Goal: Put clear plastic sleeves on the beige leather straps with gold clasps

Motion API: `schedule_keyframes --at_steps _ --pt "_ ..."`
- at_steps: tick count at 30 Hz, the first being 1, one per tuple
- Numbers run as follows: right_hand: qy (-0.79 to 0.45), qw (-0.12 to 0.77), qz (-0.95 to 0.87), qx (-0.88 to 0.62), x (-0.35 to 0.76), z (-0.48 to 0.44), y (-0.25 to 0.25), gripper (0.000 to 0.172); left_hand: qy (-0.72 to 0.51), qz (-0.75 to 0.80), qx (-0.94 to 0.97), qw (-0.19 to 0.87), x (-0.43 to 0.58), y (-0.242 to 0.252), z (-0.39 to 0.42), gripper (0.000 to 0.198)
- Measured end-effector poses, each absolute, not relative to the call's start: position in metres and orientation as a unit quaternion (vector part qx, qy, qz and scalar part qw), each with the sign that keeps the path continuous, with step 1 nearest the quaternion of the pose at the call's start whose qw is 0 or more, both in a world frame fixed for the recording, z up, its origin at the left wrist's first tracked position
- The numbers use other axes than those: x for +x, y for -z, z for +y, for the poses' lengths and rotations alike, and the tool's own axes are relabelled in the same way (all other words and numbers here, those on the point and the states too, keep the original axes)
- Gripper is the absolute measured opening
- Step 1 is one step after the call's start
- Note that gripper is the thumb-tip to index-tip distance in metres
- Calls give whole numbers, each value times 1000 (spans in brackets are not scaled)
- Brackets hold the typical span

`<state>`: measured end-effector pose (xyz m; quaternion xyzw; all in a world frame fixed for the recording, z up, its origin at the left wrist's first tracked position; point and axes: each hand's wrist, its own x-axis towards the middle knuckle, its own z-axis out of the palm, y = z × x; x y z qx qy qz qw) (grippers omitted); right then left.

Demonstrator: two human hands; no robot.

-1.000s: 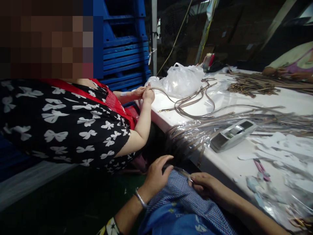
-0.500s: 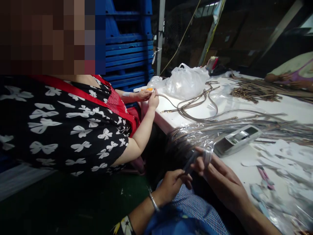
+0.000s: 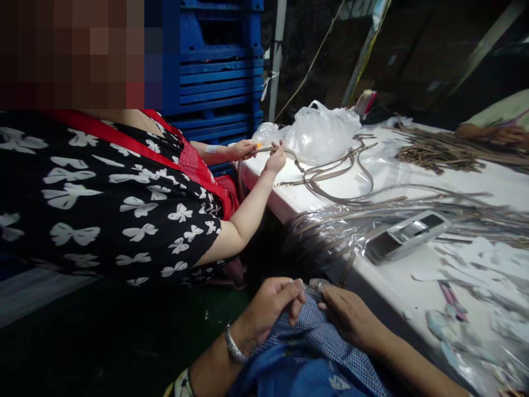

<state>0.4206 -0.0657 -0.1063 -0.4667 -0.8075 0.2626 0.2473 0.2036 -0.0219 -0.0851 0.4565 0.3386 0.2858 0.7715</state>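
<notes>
My left hand (image 3: 275, 306), with a silver bangle at its wrist, is closed above my lap, its thumb pressed over curled fingers. Facing it is my right hand (image 3: 351, 314), fingers bent inward towards the left fingertips. A shiny clear band (image 3: 319, 284) shows round a finger of the right hand. Between the two hands there is a small clear, plastic-looking strip (image 3: 311, 292); what the fingers grip is too small to make out. Both hands are over a blue checked cloth (image 3: 318, 331), beside the table's near edge.
The white table (image 3: 388, 292) carries plastic-wrapped straps (image 3: 330, 220), a grey-white device (image 3: 409, 237), paper scraps (image 3: 487, 264), pink-handled snips (image 3: 452, 300) and a white plastic bag (image 3: 324, 132). At left a co-worker (image 3: 165, 209) holds a strap; another person's hands are at far right.
Both my hands have come down and away from the table's edge towards my lap. The dark strip between them no longer shows. The co-worker's near hand has moved right along a strap.
</notes>
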Motion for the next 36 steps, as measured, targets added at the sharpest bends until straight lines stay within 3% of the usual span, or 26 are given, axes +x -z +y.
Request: schedule_keyframes --at_steps 4,6,10,13,20,23,27,30,33,36 --pt "-536 233 -594 -553 417 -70 91 35 -361 470 627 505 194 97 -5 24" --pt "-658 237 -483 -526 416 -71 81 37 -373 467 695 400 194 101 -7 27" --pt "-759 307 -379 -433 408 -75 59 31 -321 334 763 450 210 111 -25 41" --pt "-761 382 -349 -392 405 -77 42 30 -341 326 730 495 227 123 -33 33" --pt "-618 595 -362 -365 415 -63 17 45 -314 309 692 572 239 129 -37 37" --pt "-552 640 -374 -381 419 -57 7 41 -350 311 707 530 237 124 -39 57" --pt "-460 663 -431 -404 420 -55 0 39 -395 322 720 470 235 111 -32 34" --pt "-334 625 -533 -463 423 -54 10 44 -329 295 684 581 233 94 -27 35" --pt "-151 498 -708 -478 429 -49 33 45 -240 201 556 770 231 78 -29 47" --pt "-77 406 -800 -435 434 -45 56 39 -209 154 439 860 228 68 -33 51"
